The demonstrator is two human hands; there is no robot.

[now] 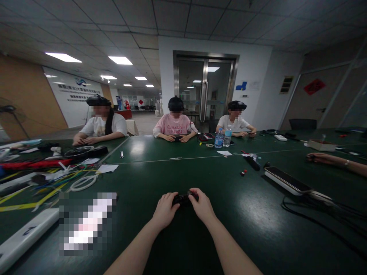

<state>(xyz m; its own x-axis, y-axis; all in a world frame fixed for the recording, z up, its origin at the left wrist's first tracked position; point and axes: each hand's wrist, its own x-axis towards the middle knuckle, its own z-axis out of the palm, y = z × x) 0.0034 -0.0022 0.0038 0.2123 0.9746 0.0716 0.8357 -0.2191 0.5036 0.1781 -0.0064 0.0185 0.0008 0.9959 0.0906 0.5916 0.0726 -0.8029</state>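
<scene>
Holding the small black object [182, 198] at the lower centre of the frame, you have a hand at each end of it, just above or on the green worktop [137, 175]. Your left hand [166, 209] curls its fingers over the left end with the thumb at the near side; your right hand [203, 206] pinches the right end between thumb and bent fingers. The object is too dark to make out in detail. It looks hard, light and rather smooth, so it should feel stiff and might slide a little under dry fingertips. Its two ends seem the best places to grip, with light pressure in case it has small parts.

Out to the left of your hands lie a blurred-out bright thing [90, 225], a white power strip [30, 236] in the lower left corner and a coiled white cable [83, 183]. To the right, a dark-screened device [286, 181] rests on a pale block, with black cables [306, 221] trailing below it. Farther up, right of centre, two water bottles [219, 139] stand side by side; beyond the worktop, three people in dark headsets sit along the far edge.
</scene>
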